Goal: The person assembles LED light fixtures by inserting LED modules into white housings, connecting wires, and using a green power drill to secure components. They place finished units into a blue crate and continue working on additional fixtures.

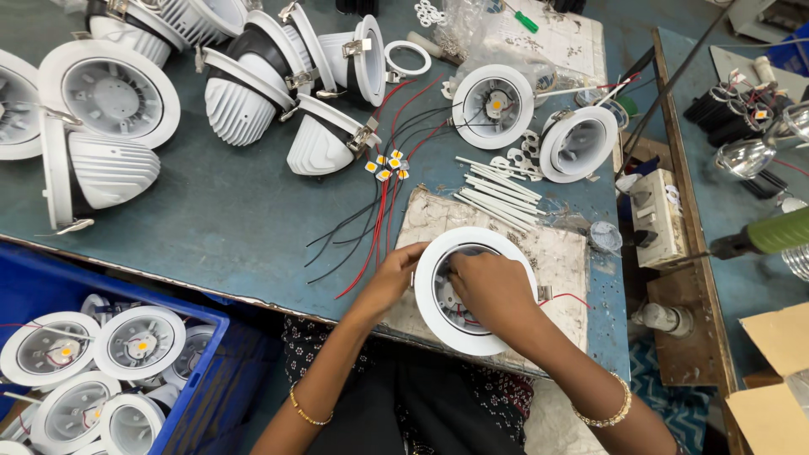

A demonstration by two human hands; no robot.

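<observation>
A round white downlight housing (438, 324) lies face up on a worn beige pad (560, 261) at the table's near edge. My left hand (392, 274) grips its left rim. My right hand (489, 291) reaches inside the housing, fingers pinched together over its centre; what they pinch is hidden. A red wire (569, 297) trails out from the housing's right side. Small yellow LED chips (386, 164) on red and black wires (371, 227) lie just beyond the pad.
Several white finned lamp bodies (244, 93) crowd the far left of the teal table (219, 211). Two open housings (493, 105) and white sleeves (497, 192) lie far right. A blue crate (198, 371) of finished lamps sits lower left. A switch box (653, 215) and green tool (771, 236) stand right.
</observation>
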